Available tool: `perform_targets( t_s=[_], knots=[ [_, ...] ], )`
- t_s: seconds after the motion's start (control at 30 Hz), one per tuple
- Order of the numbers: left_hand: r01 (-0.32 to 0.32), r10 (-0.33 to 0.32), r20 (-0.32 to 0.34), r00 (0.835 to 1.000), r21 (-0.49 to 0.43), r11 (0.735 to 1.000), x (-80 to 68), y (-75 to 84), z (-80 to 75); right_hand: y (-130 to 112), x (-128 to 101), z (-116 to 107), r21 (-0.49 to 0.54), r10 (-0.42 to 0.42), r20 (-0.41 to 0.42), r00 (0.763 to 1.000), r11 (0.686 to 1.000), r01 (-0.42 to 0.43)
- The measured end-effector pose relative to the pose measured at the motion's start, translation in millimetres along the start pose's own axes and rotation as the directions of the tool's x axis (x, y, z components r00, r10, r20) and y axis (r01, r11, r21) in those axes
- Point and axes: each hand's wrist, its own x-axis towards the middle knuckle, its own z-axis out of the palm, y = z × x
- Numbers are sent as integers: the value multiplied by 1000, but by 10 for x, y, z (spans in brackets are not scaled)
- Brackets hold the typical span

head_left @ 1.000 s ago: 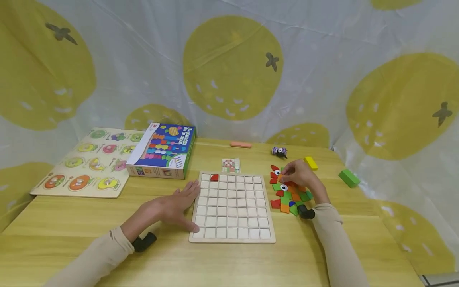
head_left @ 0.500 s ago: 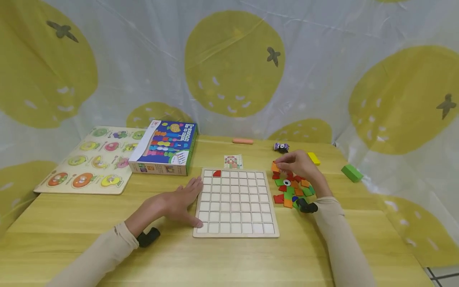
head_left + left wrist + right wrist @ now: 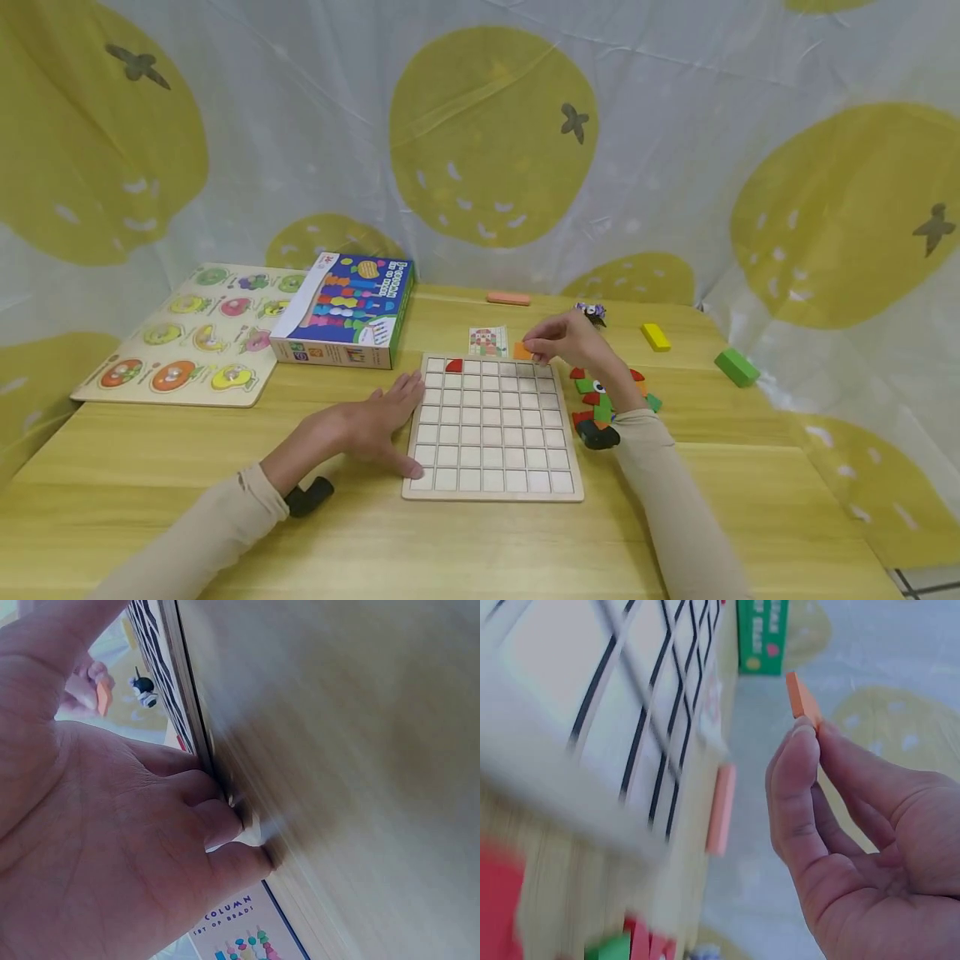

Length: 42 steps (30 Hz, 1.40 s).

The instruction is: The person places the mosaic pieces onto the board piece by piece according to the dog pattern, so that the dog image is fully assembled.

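Head view shows the right hand (image 3: 573,343) raised over the far right corner of the square wooden grid board (image 3: 492,425), pinching a small flat orange wooden piece (image 3: 522,351) between thumb and fingertips; the piece hangs just above the board's top row, near its right end. Right wrist view confirms the pinch: the orange piece (image 3: 803,698) stands out past the fingertips (image 3: 799,754), with the blurred grid lines of the board (image 3: 592,697) off to the side. One red quarter-round piece (image 3: 453,364) already sits in the second cell of the board's top row. The left hand (image 3: 370,425) lies flat on the light wooden table (image 3: 480,542) with fingers straight, its fingertips against the board's left edge; in the left wrist view the fingers (image 3: 225,825) press on that edge (image 3: 187,712). Beside the board on the right, partly behind the right forearm, lies a loose pile of red, green and orange wooden pieces (image 3: 607,396). Just beyond the board's far edge sits a small printed pattern card (image 3: 488,341). Farther back are a pink flat bar (image 3: 508,297), a yellow block (image 3: 656,337), a green block (image 3: 736,367) and a small black-and-white toy figure (image 3: 592,312). To the left stand a blue and green cardboard game box (image 3: 345,311) and a wooden fruit peg puzzle (image 3: 198,337).
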Motion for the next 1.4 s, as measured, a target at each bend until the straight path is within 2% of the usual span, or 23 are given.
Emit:
perform_targets(
  t_s=[0.17, 0.27, 0.5, 0.7, 0.97, 1.4],
  knots=[
    [1, -1, -6, 1000, -2, 1000, 6, 0, 13, -112, 162, 215, 55, -10, 50, 999, 998, 7],
    [-2, 2, -5, 1000, -11, 1000, 12, 12, 9, -177, 227, 310, 85, 21, 68, 997, 996, -27],
    [-5, 5, -7, 1000, -6, 1000, 37, 28, -7, -181, 358, 456, 81, 37, 86, 996, 996, -44],
    [8, -8, -1, 1000, -4, 1000, 29, 34, 2, -137, 425, 550, 18, 48, 85, 995, 999, -49],
    [17, -17, -6, 1000, 4, 1000, 7, 26, 6, -155, 456, 623, -50, 141, 78, 987, 989, -137],
    [17, -17, -7, 1000, 5, 1000, 14, 1, 21, -184, 470, 670, -250, 129, 66, 989, 962, -108]
  ],
)
